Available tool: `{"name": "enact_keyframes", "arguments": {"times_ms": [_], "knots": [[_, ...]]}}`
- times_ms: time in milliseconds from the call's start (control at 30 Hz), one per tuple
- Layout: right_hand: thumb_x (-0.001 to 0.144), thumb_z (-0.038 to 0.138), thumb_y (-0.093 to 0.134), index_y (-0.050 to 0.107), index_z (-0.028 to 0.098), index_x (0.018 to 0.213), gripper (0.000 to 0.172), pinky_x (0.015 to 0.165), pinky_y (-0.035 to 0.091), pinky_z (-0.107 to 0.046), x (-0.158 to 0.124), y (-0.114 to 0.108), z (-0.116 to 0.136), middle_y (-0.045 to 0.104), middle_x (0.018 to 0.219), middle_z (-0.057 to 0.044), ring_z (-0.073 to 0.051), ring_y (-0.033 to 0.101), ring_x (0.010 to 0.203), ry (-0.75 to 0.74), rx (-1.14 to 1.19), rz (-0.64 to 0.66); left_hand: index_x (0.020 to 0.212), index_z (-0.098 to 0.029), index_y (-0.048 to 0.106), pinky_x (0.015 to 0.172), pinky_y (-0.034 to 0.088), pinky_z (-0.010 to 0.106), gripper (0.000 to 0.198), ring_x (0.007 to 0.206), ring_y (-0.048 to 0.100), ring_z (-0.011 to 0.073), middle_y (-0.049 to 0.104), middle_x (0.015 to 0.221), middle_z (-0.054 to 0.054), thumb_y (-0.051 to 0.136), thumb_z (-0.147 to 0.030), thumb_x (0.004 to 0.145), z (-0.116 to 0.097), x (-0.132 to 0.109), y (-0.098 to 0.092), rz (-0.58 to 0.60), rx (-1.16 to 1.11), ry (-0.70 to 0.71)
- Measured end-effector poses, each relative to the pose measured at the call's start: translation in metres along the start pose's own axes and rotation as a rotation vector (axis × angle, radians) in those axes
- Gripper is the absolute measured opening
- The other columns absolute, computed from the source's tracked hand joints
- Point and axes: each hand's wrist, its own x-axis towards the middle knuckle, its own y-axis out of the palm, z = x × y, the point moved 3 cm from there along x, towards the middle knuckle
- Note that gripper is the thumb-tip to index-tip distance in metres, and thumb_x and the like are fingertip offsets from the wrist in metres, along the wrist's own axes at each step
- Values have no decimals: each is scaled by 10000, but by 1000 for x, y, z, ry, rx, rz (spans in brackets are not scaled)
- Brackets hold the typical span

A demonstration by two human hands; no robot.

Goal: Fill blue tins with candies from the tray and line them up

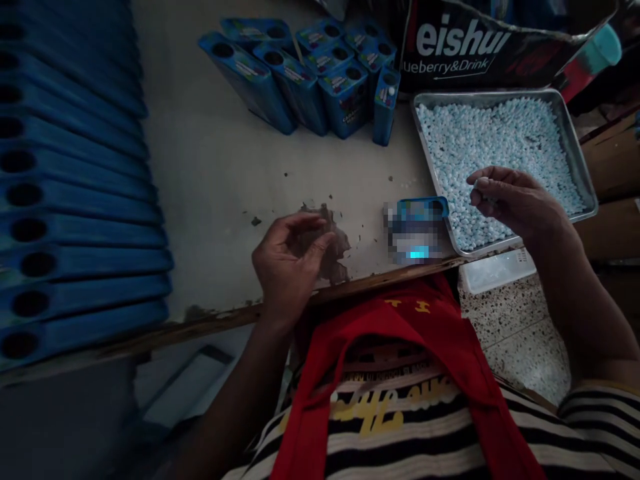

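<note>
Over the metal tray (591, 193) at the right, my right hand (523, 203) is closed in a pinch on small pale blue-and-white pieces; one shows at the thumb tip. Many more such pieces (500, 140) fill the tray. My left hand (287, 267) hovers near the table's front edge, fingers curled, thumb apart from them, with nothing visible between. Between my hands stands a blue flat container (424, 208) with a dark round opening; a blurred patch hides its lower part.
A long row of blue containers (90, 233) with round openings lines the left side. Several more blue containers (345, 100) stand at the back. Behind the tray is a black printed box (465, 53). The pale table (200, 180) has worn, peeled spots.
</note>
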Motion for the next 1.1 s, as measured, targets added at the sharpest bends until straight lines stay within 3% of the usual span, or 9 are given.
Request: {"name": "enact_keyframes", "arguments": {"times_ms": [267,500,633,767,867,933,1000,1100], "knots": [[887,413,1035,824,208,1000,315,569,497,-239,-1,17,9,724,829,-15,-129,658,721,-8,-23,57,1219,-264,817,1119,679,513,298,1133,845,298,858,1152,57,924,-326,947,-14,4,15,42,4,94],[800,422,1050,918,219,1027,332,598,477,-257,1,23,-2,713,742,9,-112,585,660,-43,-88,69,1370,-258,758,1130,677,440,500,1238,804,285,817,1316,63,998,-271,931,-54,13,64,273,89,274],[784,418,1038,933,234,994,298,641,494,-280,6,30,-8,733,752,1,-135,602,688,-72,-177,113,1463,-280,740,1200,629,487,662,1343,752,331,782,1411,90,1060,-338,886,-66,20,91,332,175,320],[827,495,981,943,272,1057,323,636,493,-309,6,9,-12,665,708,-1,-165,575,668,-80,-163,6,1476,-255,735,1230,594,538,714,1374,720,368,775,1460,129,1082,-374,864,-80,22,120,462,255,374],[857,544,909,931,341,1111,326,807,597,-449,14,-28,-22,796,920,-74,-281,706,858,-187,-409,-182,1387,-212,762,1165,619,506,466,1284,750,346,818,1321,131,969,-312,982,-85,24,136,627,315,424],[816,458,906,914,380,1097,292,1019,589,-632,25,-50,-32,828,1326,-162,-429,759,1145,-330,-739,-278,1340,-204,764,1146,629,493,368,1262,760,340,824,1292,133,920,-278,1014,-87,30,133,654,350,445],[866,468,862,888,472,1172,307,1118,561,-686,36,-64,-46,689,1680,-146,-489,734,1377,-323,-827,-278,1323,-215,755,1135,638,490,358,1262,770,342,823,1298,132,921,-276,1012,-89,41,115,591,368,452],[881,550,832,862,530,1192,313,1175,590,-620,47,-74,-63,705,1679,-93,-452,672,1556,-257,-626,-289,1326,-237,743,1127,641,477,374,1273,784,331,816,1313,118,922,-209,999,-96,81,62,384,390,448]]}}
